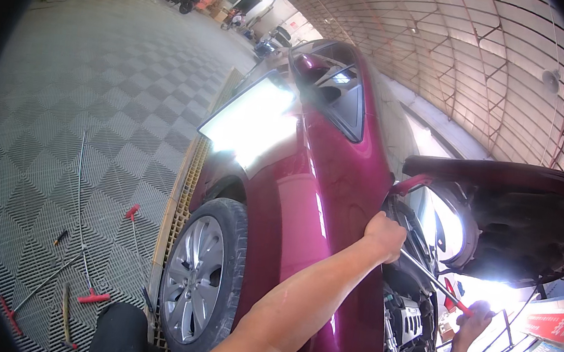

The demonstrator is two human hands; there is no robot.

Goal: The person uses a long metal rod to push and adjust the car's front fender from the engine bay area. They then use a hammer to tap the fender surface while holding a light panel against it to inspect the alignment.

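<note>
- Checkered floor tiles [123, 56] stretch alongside a maroon car [335, 195], under a curved roof [415, 25]; its hood [502, 174] is raised.
- Good handling, I judge, means the left hand [385, 237] steadies as a pivot while the right hand [476, 321] makes small, slow movements, keeping clear of the painted fender [348, 327].
- Metal rod [428, 277] slants between both hands, above the engine [411, 320]; its tip is hidden.
- Left fingers curl tightly round the rod; right fingers wrap its red handle [464, 308].
</note>
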